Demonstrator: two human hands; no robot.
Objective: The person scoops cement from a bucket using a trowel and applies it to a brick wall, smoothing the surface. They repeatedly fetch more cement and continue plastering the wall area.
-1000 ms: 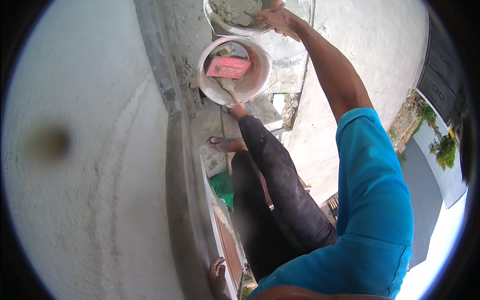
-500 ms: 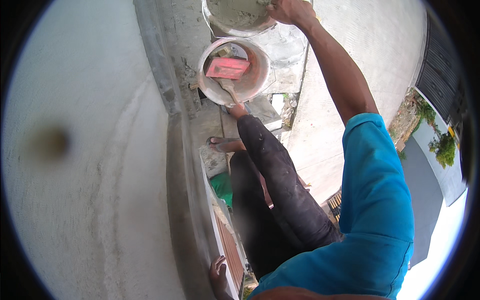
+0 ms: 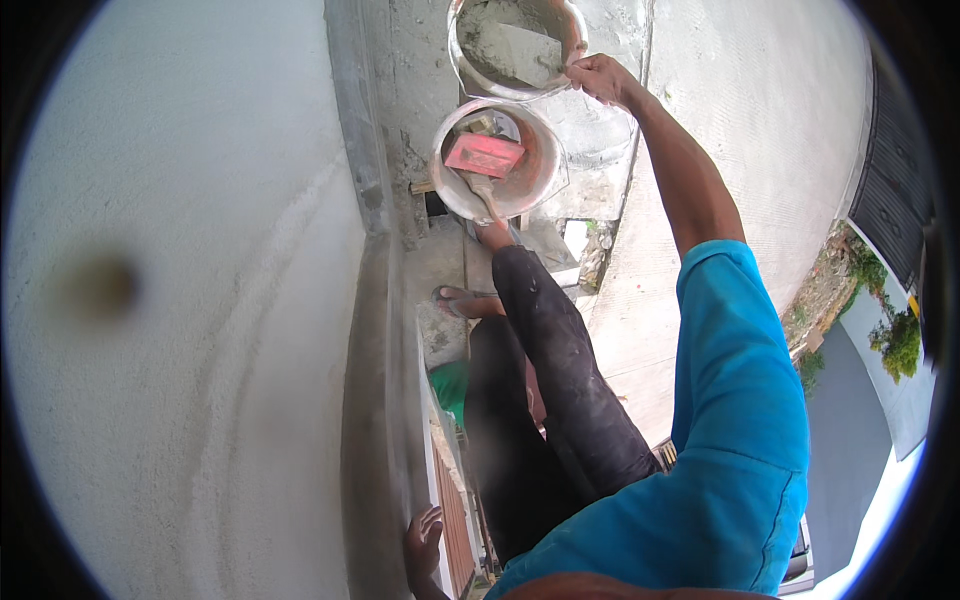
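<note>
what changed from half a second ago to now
The view has shifted, so the scene sits lower and further right. The right hand has drawn back toward the tool bucket; the pale blade of its trowel now shows inside the mortar bucket. Nothing was visibly let go. The left hand stays beside the ledge; the pink rectangular piece stays put.

Pale wall (image 3: 200, 300), concrete paving (image 3: 760, 130), dark ridged panel (image 3: 890, 180), bright daylight

So this wide fisheye head cam's looking down past the close-up blue sleeve (image 3: 740, 370) toward the mortar bucket (image 3: 578, 36) farther off.
</note>
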